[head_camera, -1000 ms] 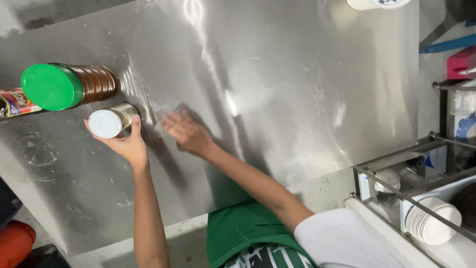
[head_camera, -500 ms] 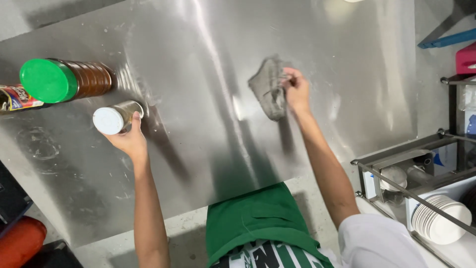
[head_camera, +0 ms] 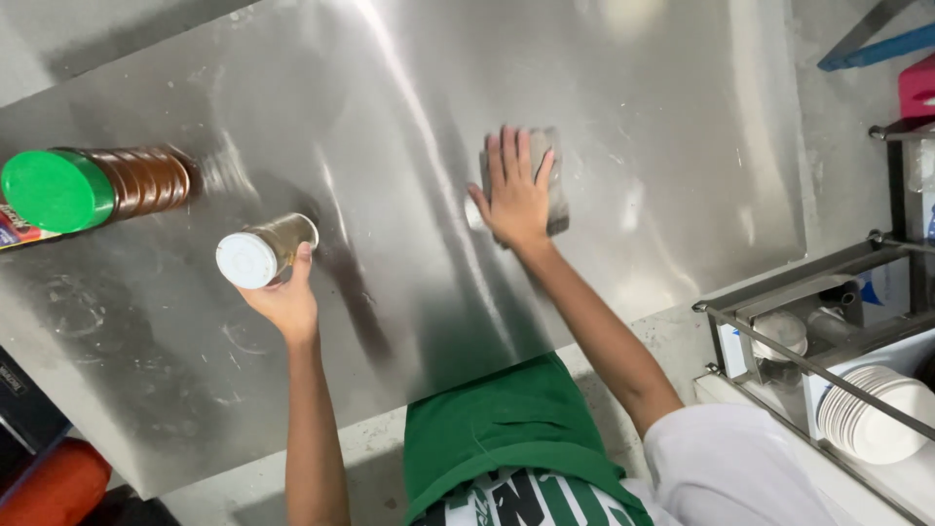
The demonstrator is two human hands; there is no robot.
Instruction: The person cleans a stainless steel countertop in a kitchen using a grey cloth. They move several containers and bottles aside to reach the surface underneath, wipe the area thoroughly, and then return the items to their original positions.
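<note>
Right hand flat, fingers spread, palm pressed down on a grey cleaning cloth – cloth mostly hidden under the hand, only its far and right edges showing. Not clenched; more a flat press than a grasp. Cloth lies on the stainless steel table, roughly mid-table, directly under and just beyond the fingertips.

Left hand wrapped round a small jar w/ white lid – jar tilted, lid toward camera, glass body w/ brownish contents, base at the tabletop. Thumb on the jar's right side; other fingers hidden behind it.

Further left, well apart from the cloth – large brown ribbed jar w/ green lid, lid facing camera. Just beside it at the left edge, a red-and-yellow label on some package, cut off by frame; can't tell the kind.

Lower right: metal wire rack holding a stack of white plates, plus a white cup-like item behind a bar, partly blocked. Pink item and blue bar at upper right, both cut off. Orange object at lower left corner, shape unclear. Green apron over white sleeve at bottom.
</note>
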